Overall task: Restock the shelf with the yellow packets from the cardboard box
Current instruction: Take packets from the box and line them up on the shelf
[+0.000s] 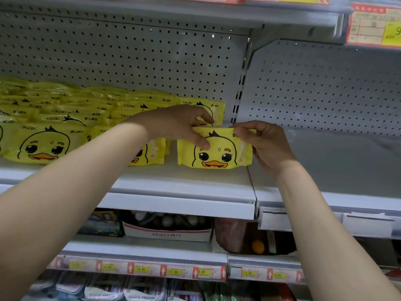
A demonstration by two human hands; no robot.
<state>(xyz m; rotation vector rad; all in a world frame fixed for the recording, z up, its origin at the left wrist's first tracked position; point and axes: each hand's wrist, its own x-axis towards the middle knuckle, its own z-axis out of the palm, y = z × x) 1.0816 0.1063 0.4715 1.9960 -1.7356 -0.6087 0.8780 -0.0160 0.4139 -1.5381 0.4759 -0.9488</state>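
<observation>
Both hands up at the shelf point(195, 181), both on one yellow packet point(217, 155) with the duck face on front. Left hand point(180, 124) pinches the packet's top-left corner: thumb on the front face, other fingers curled over the top edge. Right hand point(267, 144) grips the top-right corner and right side, fingertips on the top seam, palm behind the edge. The packet is upright, face out, at the right end of this shelf bay, just beside the joint to the next bay. Its bottom edge looks to be down on the shelf surface, can't fully confirm contact. Another packet point(208, 107) stands right behind it, partly hidden by the left hand. One more upright packet point(152, 153) is just left of the held one with a gap between them, mostly covered by the left forearm. Further left, a big pile of the same packets point(54, 127) runs back to the pegboard panel point(130, 57). Lower shelf carries a white carton point(167, 234) with red print. Below that is a price tag strip point(141, 268). Price label point(373, 25) sits top right, blurred.
</observation>
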